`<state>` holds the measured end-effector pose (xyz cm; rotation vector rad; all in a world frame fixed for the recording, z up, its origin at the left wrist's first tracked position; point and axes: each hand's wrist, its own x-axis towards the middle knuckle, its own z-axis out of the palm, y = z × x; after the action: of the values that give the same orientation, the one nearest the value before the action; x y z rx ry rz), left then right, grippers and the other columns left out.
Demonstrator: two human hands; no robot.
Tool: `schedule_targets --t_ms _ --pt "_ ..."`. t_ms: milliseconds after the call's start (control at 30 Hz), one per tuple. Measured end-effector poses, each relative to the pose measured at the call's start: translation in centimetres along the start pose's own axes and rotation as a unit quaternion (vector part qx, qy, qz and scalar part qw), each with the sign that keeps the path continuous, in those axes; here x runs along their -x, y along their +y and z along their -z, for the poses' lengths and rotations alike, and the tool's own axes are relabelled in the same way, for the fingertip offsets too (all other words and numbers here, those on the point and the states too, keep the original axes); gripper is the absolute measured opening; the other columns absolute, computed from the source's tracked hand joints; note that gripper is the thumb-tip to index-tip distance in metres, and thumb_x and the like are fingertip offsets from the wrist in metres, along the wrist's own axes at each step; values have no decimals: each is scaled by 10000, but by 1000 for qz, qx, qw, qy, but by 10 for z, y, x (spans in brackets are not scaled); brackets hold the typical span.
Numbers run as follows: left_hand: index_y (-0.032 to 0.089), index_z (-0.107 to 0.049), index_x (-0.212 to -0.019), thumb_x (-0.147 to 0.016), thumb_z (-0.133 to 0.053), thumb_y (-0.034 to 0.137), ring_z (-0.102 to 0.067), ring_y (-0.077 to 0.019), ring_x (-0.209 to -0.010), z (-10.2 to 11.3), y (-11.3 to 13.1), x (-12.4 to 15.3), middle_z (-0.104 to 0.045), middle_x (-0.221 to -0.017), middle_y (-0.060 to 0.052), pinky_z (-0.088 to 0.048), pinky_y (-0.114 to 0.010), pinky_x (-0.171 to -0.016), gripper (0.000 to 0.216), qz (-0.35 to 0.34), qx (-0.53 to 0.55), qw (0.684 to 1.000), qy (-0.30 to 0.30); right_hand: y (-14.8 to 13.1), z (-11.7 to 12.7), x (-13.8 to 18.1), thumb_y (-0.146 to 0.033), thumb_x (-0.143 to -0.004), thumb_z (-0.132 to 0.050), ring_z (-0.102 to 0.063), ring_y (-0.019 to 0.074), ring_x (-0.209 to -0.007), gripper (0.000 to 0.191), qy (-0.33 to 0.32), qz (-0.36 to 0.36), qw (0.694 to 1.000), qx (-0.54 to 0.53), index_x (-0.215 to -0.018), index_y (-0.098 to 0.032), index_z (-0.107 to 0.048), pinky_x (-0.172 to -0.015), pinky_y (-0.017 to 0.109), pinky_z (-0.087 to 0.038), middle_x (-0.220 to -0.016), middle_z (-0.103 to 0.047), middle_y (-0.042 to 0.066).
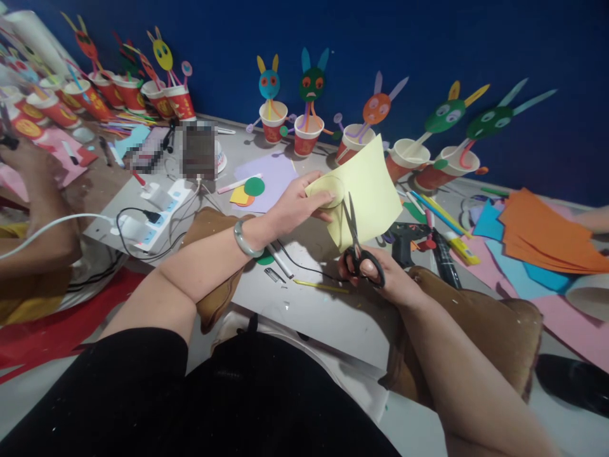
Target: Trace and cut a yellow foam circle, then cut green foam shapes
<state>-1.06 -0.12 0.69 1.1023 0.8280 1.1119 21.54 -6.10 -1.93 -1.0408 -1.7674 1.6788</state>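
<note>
My left hand (pixel 304 203) pinches a sheet of pale yellow paper (pixel 375 190) at its left part, thumb on top. A round outline shows on the paper under the thumb. My right hand (pixel 375 273) has its fingers through the black handles of a pair of scissors (pixel 353 222). The scissor blades are a little apart and point up at the paper, just right of the round outline. Below the hands lie a yellow stick (pixel 321 287) and a white marker (pixel 281 261) on the grey table (pixel 304 317).
Red paper cups with paper-faced figures (pixel 309 133) line the blue wall. A power strip (pixel 164 216) with cables stands at left, near another person's arm (pixel 42 209). A black glue gun (pixel 404 241) and orange paper (pixel 547 231) lie at right. Brown cushions (pixel 476 324) flank the front edge.
</note>
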Motion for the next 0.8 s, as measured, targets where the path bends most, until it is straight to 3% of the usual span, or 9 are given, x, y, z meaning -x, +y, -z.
schedule_targets --t_ms 233,500,800 --pt "156 -584 -873 -907 -655 114 -627 -96 -805 -2 1 0 -607 -834 10 -626 -239 -706 89 11 -14 1000 8 2 -1 -1 -889 -798 -680 -514 147 -546 690 -8 11 1000 -28 -704 -219 -544 -534 302 -389 -658 -605 18" --pt "165 -577 -903 -866 -784 260 -635 -87 -812 0 -8 -2 -630 -835 17 -630 -213 -753 231 -18 -55 998 11 10 2 1 -897 -785 -683 -564 150 -545 693 -12 -18 996 -82 -740 -211 -588 -507 304 -431 -749 -684 49" --pt "166 -577 -884 -871 -757 262 -650 -87 -803 2 -9 -3 -633 -845 11 -632 -208 -715 205 -8 -40 999 -3 7 1 1 -887 -801 -678 -537 145 -539 684 -10 1 998 -57 -747 -213 -578 -515 310 -417 -733 -643 39"
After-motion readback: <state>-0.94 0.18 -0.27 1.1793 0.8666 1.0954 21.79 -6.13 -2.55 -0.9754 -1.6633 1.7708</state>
